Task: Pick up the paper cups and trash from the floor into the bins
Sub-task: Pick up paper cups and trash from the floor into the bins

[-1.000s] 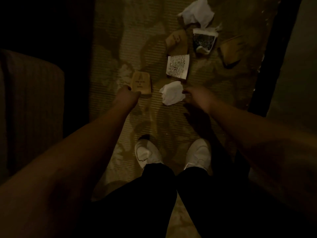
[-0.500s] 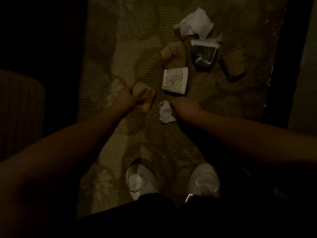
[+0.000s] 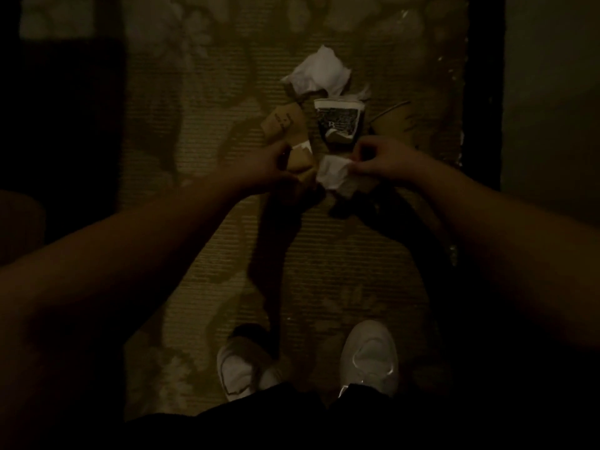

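Since the earlier frames both of my hands have come up off the rug (image 3: 324, 254) with their loads and moved forward, over the spot where the printed white cup lay; I can no longer see that cup, which is either hidden beneath them or held. The patterned rug fills the view, my two white shoes (image 3: 370, 355) at its near end. Ahead lies the remaining pile: a white wad (image 3: 319, 74) farthest off, a dark printed cup (image 3: 339, 123) just before it, a flattened brown cup (image 3: 284, 123) to its left and a brown cup (image 3: 394, 120) on its side to its right. My left hand (image 3: 259, 164) grips a crushed brown cup (image 3: 300, 162); my right hand (image 3: 386, 159) pinches a white tissue (image 3: 332, 172). Neither hand is free. No bin is in view. Risk, as I judge it: reaching for another piece with full hands would loosen either grip and drop the load back on the rug; dim light may also hide small scraps.
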